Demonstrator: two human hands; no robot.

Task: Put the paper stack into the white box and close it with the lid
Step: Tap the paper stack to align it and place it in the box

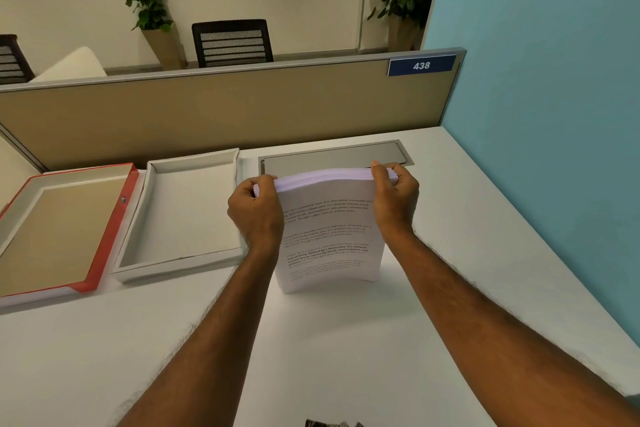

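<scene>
The paper stack [329, 236], printed with black text, stands upright on its bottom edge on the white desk [311, 357]. My left hand [256, 211] grips its upper left edge and my right hand [394, 201] grips its upper right edge. The top of the stack bows slightly. To the left of the stack lies the open white box [131, 253], with nothing in it. Further left, the red-edged lid [107, 239] lies upside down, its tan inside facing up.
A grey cable flap [332, 156] is set into the desk behind the stack. A tan partition [207, 114] with a "438" plate runs along the back, and a blue wall [554, 114] closes the right side. A dark object [332, 423] peeks in at the bottom edge.
</scene>
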